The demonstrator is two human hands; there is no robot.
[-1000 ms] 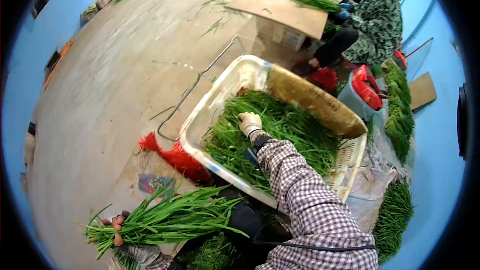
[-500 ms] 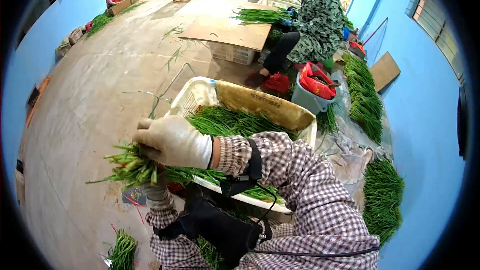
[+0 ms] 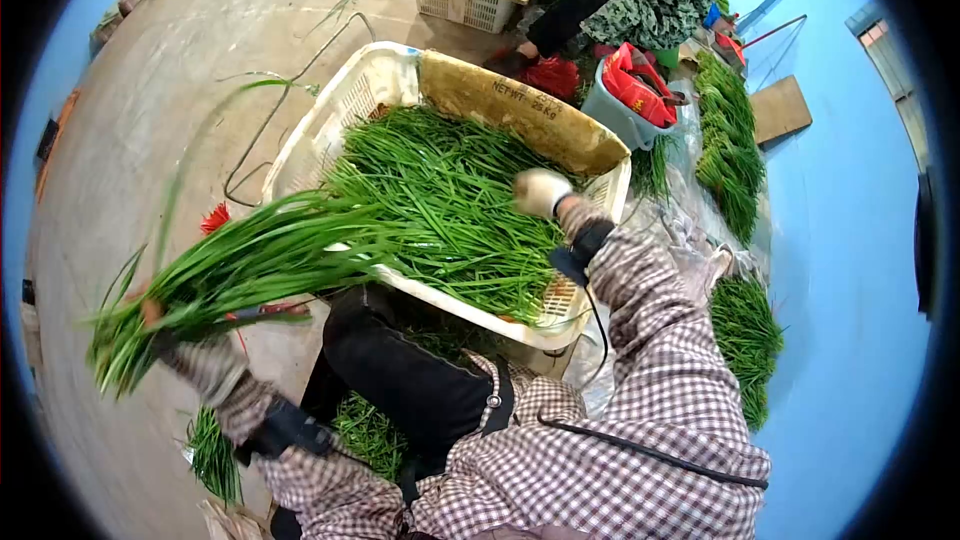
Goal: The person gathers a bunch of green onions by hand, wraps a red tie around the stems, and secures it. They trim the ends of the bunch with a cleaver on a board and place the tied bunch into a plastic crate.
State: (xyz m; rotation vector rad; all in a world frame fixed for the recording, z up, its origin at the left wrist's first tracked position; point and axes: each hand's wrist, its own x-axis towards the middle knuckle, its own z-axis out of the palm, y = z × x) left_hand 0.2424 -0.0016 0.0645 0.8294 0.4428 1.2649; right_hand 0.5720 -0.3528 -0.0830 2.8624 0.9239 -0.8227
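At eight o'clock, our plaid-sleeved left hand (image 3: 182, 345) grasped a long green leafy bundle (image 3: 262, 248); slackening risked scattering it. At two o'clock, we couldn't tell whether our cream-gloved right hand (image 3: 541, 192) gripped anything.

The right hand (image 3: 541, 192) wore an off-white glove (image 3: 536, 185). Just behind that hand, a black band (image 3: 583, 254) circled the wrist, with 1 thin black cable (image 3: 605, 345) hanging from it, then a loose dark-and-white checked sleeve (image 3: 665, 350). Behind the blurred left hand (image 3: 172, 342) came a greyish cuff (image 3: 210, 370), a 2nd black band (image 3: 287, 430) and a matching sleeve (image 3: 325, 490). Between the hands, lower down, were black trousers (image 3: 395, 365).
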